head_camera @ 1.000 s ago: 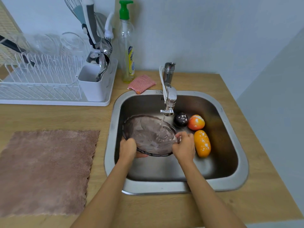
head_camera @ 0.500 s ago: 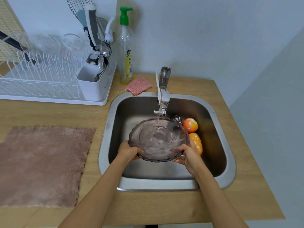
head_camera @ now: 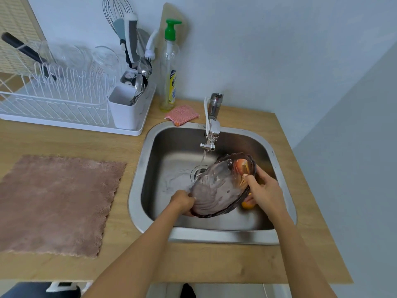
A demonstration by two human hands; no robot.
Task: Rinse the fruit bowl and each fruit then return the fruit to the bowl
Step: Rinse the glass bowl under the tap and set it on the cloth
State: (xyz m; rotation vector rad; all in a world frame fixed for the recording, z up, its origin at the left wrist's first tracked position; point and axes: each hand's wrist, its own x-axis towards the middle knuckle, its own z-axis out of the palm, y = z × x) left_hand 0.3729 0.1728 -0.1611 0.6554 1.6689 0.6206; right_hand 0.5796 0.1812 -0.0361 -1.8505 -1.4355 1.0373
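Both hands, left hand (head_camera: 182,201) and right hand (head_camera: 265,191), grip the bowl (head_camera: 217,188), now tipped toward nine o'clock in the sink (head_camera: 214,235), draining; fruit (head_camera: 241,165) waits at three o'clock, unrinsed.

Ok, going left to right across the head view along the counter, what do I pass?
Brown cloth → white dish rack → white cutlery holder → soap bottle → pink scrubber → tap → glass bowl, held tilted in the sink by the left hand and right hand.
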